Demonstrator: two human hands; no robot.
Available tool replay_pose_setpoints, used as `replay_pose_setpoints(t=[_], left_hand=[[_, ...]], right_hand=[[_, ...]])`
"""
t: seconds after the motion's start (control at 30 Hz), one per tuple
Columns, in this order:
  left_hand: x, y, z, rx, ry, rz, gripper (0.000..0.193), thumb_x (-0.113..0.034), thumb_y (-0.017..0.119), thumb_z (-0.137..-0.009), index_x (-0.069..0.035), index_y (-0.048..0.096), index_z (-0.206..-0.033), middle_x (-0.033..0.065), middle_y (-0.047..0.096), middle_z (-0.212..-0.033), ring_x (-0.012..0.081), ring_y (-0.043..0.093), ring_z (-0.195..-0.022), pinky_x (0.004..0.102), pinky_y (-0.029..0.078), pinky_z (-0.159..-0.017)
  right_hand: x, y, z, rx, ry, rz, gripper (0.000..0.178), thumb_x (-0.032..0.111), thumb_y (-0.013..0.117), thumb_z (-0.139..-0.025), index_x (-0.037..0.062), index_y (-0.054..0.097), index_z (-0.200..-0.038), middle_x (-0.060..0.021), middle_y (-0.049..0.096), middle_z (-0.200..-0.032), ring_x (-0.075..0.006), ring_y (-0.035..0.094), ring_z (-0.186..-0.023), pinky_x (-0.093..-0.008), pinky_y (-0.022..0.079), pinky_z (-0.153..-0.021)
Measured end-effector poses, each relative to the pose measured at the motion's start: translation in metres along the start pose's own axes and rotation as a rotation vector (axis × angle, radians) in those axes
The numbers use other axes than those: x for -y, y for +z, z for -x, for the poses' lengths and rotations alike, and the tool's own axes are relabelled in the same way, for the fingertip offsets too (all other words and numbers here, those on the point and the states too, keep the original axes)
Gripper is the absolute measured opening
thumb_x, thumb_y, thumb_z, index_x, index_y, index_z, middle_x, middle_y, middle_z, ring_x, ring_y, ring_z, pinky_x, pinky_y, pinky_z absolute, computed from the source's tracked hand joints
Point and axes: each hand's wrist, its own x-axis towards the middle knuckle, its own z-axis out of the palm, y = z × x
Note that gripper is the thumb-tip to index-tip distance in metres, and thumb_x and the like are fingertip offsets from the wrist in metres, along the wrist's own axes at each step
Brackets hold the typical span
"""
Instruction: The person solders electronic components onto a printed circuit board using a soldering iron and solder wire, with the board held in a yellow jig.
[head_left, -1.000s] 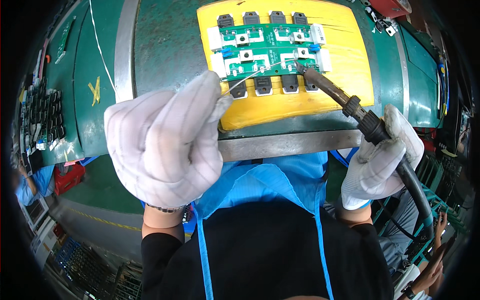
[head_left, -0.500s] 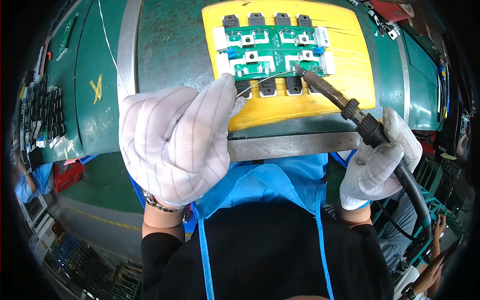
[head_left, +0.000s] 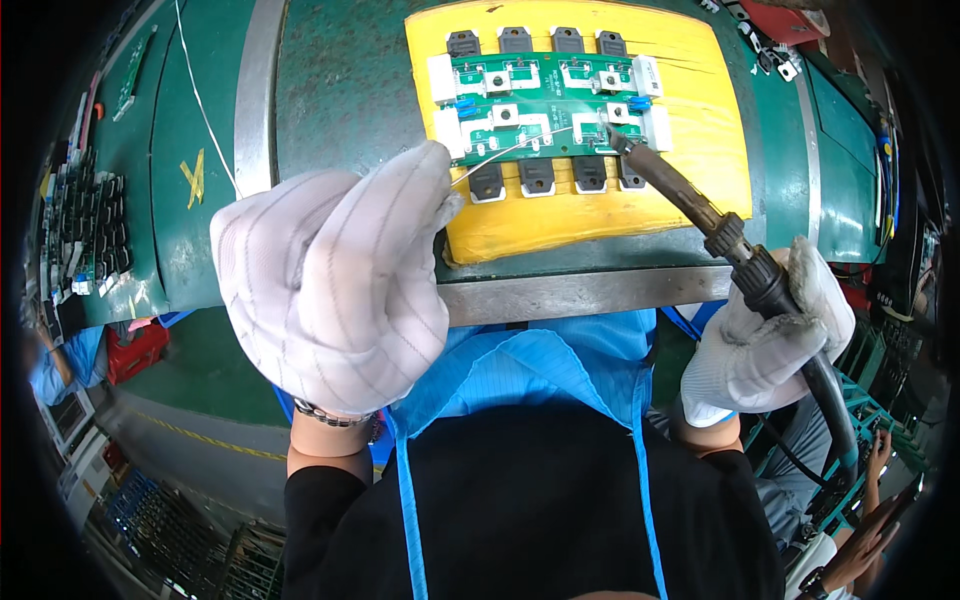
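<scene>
A green circuit board with white blocks and several black transistors along its edges lies on a yellow pad. In its white glove, my left hand is closed, pinching solder wire whose tip reaches over the board's lower half. My right hand, also gloved, grips a soldering iron by its dark handle. The iron's tip is at the board's lower right part, a little right of the wire's end. Whether the tip touches the board I cannot tell.
The pad rests on a green worktable with a metal front edge. More boards with black parts are stacked at the far left. Loose small parts lie at the upper right. Another person's hand shows at the lower right.
My left hand has drawn left and slightly down, pulling the solder wire's end away from the iron's tip. The iron has shifted slightly right and down with my right hand.
</scene>
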Motion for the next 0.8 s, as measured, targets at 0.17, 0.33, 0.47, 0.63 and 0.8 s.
replay_pose_setpoints(t=[0.17,0.33,0.47,0.63,0.8], left_hand=[[-0.001,0.0,0.003,0.068,0.004,-0.026,0.029,-0.005,0.076,-0.075,-0.015,0.073,-0.101,-0.0015,0.067,-0.091,0.0191,0.059,-0.081,0.0324,0.048,-0.076],[-0.001,0.002,-0.001,0.087,0.027,-0.019,0.031,-0.006,0.078,-0.073,-0.017,0.074,-0.101,-0.002,0.065,-0.088,0.0182,0.059,-0.08,0.0321,0.048,-0.074],[0.0,0.004,-0.001,0.091,0.073,-0.042,0.032,-0.007,0.078,-0.071,-0.017,0.075,-0.101,-0.0019,0.064,-0.087,0.0181,0.059,-0.079,0.0323,0.048,-0.073],[0.0,0.009,0.001,0.062,0.055,0.003,0.031,-0.008,0.079,-0.072,-0.017,0.075,-0.101,-0.002,0.064,-0.087,0.0181,0.059,-0.079,0.0321,0.048,-0.072],[0.002,-0.003,0.003,-0.011,-0.001,0.022,0.019,-0.013,0.072,-0.086,-0.012,0.069,-0.104,0.0003,0.066,-0.094,0.0168,0.059,-0.088,0.0305,0.048,-0.08]], right_hand=[[0.012,0.007,-0.012,0.167,0.08,-0.037,0.052,0.044,0.064,-0.09,-0.0074,0.068,-0.089,-0.0204,0.07,-0.083,-0.0284,0.071,-0.078,-0.0355,0.056,-0.078],[0.005,0.01,-0.005,0.09,0.017,-0.022,0.046,0.04,0.067,-0.088,-0.0064,0.068,-0.09,-0.0207,0.071,-0.088,-0.0296,0.072,-0.082,-0.0367,0.055,-0.082],[0.006,0.005,-0.009,0.171,0.051,-0.025,0.044,0.038,0.067,-0.088,-0.0053,0.066,-0.092,-0.0209,0.071,-0.092,-0.0291,0.072,-0.084,-0.0369,0.055,-0.084],[0.004,0.006,-0.005,0.13,0.044,-0.02,0.043,0.039,0.066,-0.089,-0.004,0.065,-0.094,-0.0206,0.071,-0.092,-0.0287,0.072,-0.085,-0.0372,0.055,-0.085],[0.0,0.009,-0.001,0.08,0.004,-0.013,0.043,0.039,0.065,-0.09,-0.0037,0.065,-0.094,-0.0199,0.071,-0.092,-0.0284,0.071,-0.086,-0.0367,0.055,-0.086]])
